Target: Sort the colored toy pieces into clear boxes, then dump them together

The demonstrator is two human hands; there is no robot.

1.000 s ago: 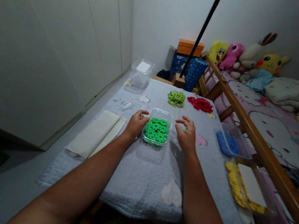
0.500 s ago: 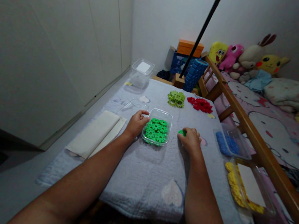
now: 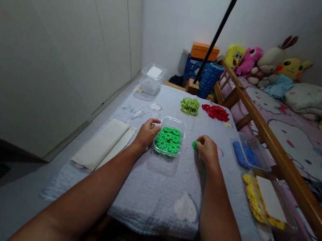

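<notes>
A clear plastic container [image 3: 172, 120] stands on the cloth-covered table, holding several green snowflake-shaped building pieces [image 3: 169, 139]. My left hand [image 3: 146, 133] is closed on the container's left rim, with the thumb and fingers at its edge. To the right of the container, my right hand [image 3: 207, 148] pinches a green snowflake piece [image 3: 195, 145] just over the cloth. Part of that piece is hidden behind the fingers, so I cannot tell whether it is one piece or more.
Farther back lie a light-green pile [image 3: 190, 106] and a red pile [image 3: 216, 112]. Blue pieces [image 3: 244, 154] and yellow pieces [image 3: 254, 201] sit in containers at right. Stacked empty containers [image 3: 152, 78] stand back left, a folded cloth [image 3: 102, 143] at left. A wooden bed rail [image 3: 262, 113] borders the right.
The fingers of my right hand have drawn together around the green piece, and the hand has shifted slightly. My left hand and the container have stayed put.
</notes>
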